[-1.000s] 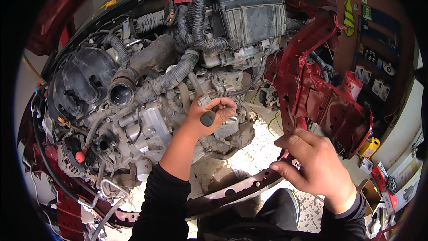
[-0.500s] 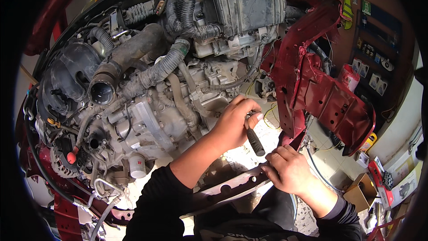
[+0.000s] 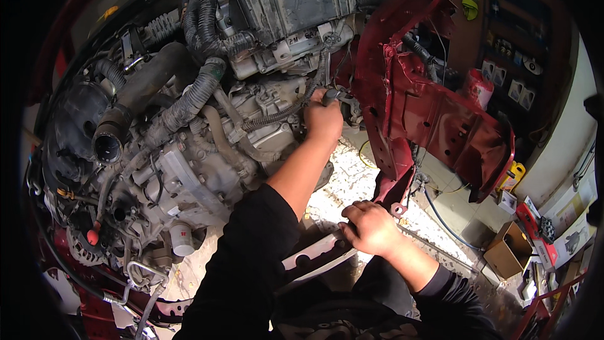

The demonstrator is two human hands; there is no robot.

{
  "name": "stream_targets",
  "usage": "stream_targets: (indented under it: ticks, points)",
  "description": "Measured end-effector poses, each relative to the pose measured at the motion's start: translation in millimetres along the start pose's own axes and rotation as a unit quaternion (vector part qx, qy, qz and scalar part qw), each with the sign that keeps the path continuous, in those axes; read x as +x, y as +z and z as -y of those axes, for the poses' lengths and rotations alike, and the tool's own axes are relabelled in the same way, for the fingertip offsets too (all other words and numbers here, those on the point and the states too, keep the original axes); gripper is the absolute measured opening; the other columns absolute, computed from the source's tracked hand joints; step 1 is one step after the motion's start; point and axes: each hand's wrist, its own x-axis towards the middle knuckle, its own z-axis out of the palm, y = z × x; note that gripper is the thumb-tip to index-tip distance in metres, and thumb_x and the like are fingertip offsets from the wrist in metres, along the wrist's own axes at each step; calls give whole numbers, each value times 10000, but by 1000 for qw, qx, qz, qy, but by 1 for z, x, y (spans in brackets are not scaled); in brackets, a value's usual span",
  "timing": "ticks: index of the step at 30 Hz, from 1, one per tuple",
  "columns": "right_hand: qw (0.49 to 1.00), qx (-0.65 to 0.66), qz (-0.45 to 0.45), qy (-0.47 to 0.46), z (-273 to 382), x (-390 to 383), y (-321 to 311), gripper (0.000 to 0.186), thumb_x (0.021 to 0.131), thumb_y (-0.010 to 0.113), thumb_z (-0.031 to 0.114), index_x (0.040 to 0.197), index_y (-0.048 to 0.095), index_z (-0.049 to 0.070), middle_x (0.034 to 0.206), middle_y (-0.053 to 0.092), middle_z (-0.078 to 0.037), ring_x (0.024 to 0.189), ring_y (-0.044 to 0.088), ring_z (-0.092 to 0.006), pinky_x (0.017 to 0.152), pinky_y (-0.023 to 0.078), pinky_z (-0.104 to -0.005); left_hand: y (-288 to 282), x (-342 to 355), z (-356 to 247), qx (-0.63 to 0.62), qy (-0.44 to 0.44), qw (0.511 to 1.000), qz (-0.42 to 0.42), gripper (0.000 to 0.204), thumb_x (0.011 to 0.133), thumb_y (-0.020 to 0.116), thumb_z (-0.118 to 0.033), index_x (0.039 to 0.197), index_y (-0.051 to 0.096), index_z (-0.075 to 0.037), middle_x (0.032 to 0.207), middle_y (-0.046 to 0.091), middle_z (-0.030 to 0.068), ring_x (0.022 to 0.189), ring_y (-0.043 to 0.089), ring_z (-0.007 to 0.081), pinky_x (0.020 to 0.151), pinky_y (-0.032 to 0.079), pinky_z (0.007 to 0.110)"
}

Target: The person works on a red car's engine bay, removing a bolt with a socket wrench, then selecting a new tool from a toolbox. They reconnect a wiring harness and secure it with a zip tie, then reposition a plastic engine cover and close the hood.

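My left hand reaches forward into the engine bay, its fingers closed around a black-handled tool. Only the handle's end shows; the working end is hidden by the hand, so I cannot tell its exact kind. The hand is beside the gearbox casing and a ribbed wiring conduit. Nearer to me, my right hand has its fingers curled over the end of a dark red metal crossmember. A holed red bracket end lies just right of that hand.
The grimy engine with hoses fills the left. A black box sits at the top. Red bent bodywork stands on the right. A cardboard box and a blue hose lie on the floor.
My left hand has gone forward, deeper beside the gearbox, with the tool turned handle end up. My right hand stays on the crossmember. The view has shifted to the right.
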Motion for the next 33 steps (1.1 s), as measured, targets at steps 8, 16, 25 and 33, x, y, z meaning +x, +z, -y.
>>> stream_targets:
  ticks: [8,16,25,33]
  points:
    - [1000,6,-20,-3,2,-2,-3,288,979,738,292,1097,723,31,977,741,-196,965,740,-429,865,608,-528,11,24,30,150,147,974,-86,197,952,740,-71,1125,655,-36,1079,737,204,1013,724,402,929,569,486]
    - [1000,6,-8,-3,3,-2,-5,289,1002,720,309,1057,713,26,967,736,-185,972,737,-425,895,601,-523,9,16,38,219,294,930,-32,210,966,644,22,1153,551,3,1202,578,234,1055,614,463,927,515,517]
    - [1000,-2,11,4,2,-2,-4,299,988,732,319,1113,759,48,1015,759,-174,998,739,-400,888,608,-502,9,18,52,259,463,844,-78,185,997,618,58,1145,539,-21,1214,521,233,1043,587,475,904,500,527]
    - [1000,-27,11,-8,2,-3,-4,329,1016,702,350,1106,747,37,1003,763,-162,992,750,-374,916,598,-472,7,19,38,255,362,895,-59,213,979,688,-19,1130,542,-51,1129,584,196,1000,617,427,879,517,507]
